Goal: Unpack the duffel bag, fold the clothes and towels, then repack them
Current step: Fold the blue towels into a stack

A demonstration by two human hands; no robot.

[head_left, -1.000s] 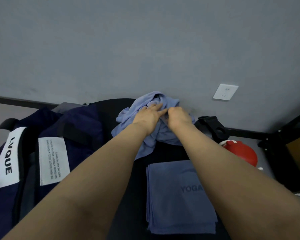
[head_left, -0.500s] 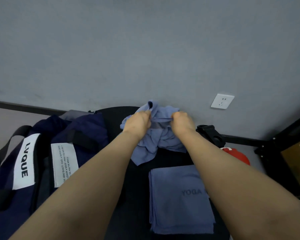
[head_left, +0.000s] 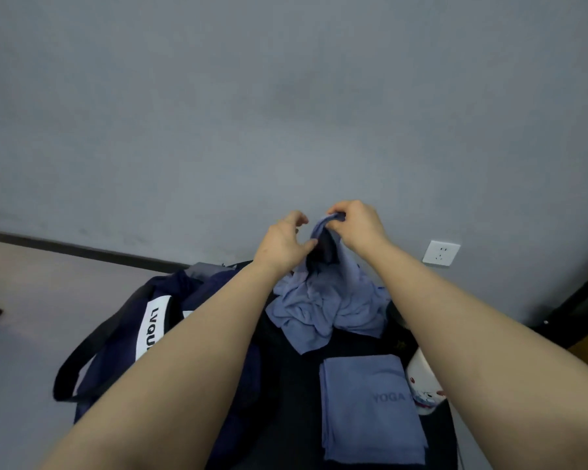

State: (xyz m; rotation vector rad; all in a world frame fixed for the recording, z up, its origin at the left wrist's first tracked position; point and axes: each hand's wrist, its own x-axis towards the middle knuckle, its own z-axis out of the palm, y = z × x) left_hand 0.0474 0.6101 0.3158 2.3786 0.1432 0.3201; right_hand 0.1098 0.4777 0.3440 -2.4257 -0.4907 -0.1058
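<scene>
Right fingers (head_left: 333, 215) pinching top edge of crumpled blue garment (head_left: 326, 307), lifted; rest bunched on dark counter (head_left: 286, 385). Left hand (head_left: 282, 242) fingers curled, thumb touching the cloth, grip unclear. Folded YOGA towel (head_left: 370, 408) near me, duffel bag (head_left: 157, 320) left.

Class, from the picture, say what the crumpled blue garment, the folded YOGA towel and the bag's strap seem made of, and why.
Crumpled blue garment: soft matte knit, probably cotton; it drapes in loose folds.
YOGA towel: matte, finely napped, perhaps microfibre; it lies in flat, crisp layers.
Bag's strap: black webbing, likely nylon; it holds a stiff loop.
</scene>
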